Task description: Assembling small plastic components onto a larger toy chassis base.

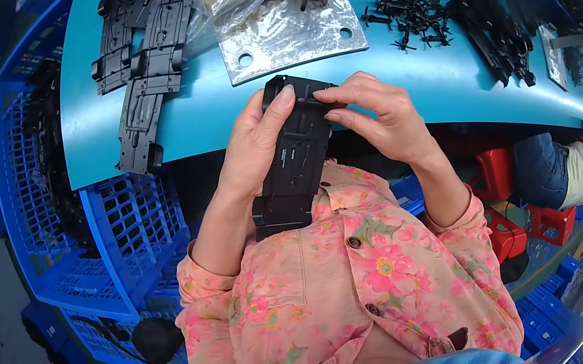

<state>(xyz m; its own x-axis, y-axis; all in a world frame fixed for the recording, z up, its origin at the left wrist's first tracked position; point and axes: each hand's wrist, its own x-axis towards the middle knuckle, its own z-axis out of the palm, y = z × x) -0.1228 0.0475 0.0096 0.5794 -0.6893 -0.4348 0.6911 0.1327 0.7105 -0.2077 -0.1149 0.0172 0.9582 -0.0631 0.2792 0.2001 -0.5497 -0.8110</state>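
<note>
A long black moulded plastic part (292, 154) is held up in front of my chest, below the table's front edge. My left hand (251, 142) is closed around its left side, with the thumb lying over the upper end. At the upper right edge of the part, my right hand (381, 115) is closed, its index finger and thumb bent against the edge. Whether a small piece sits between those fingertips cannot be made out. Similar black plastic parts (156, 54) lie overlapped on the table to the left. A pile of small black clips (411, 11) lies to the right.
A metal fixture plate (289, 34) with an upright stands on the blue-green table (220, 128). Beside it is clear plastic film (201, 30). More black parts (498, 5) are heaped at right. Blue crates (134, 217) stand at left. Another person (574, 167) sits near red stools (497, 173).
</note>
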